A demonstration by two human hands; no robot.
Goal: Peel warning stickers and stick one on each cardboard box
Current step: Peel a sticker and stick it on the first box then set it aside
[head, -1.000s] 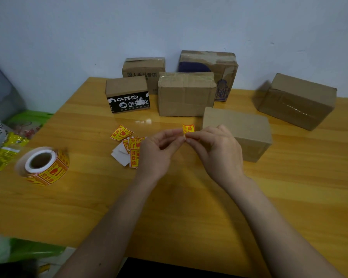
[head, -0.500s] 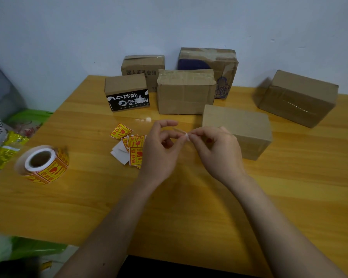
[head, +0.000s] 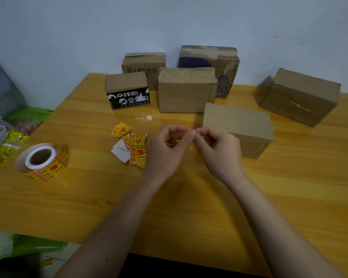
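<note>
Both hands meet fingertip to fingertip above the worktop's middle: left hand (head: 167, 151) and right hand (head: 219, 151) pinch together, but what they hold is too small to tell. Loose yellow-and-red warning stickers (head: 132, 144) lie beside the left hand; six cardboard boxes (head: 237, 127) stand toward the far edge.

Two bare forearms come up from the bottom edge and end in the left hand (head: 166, 151) and the right hand (head: 219, 152). No sleeve covers either arm as far as the picture shows them; both are uncovered from near the elbow to the wrist. The wrists carry no watch or band, and the fingers (head: 189, 135) show no ring. The nails look short and plain, though they are a little blurred. One small dark spot sits on the left forearm, low down near the bottom edge.
</note>
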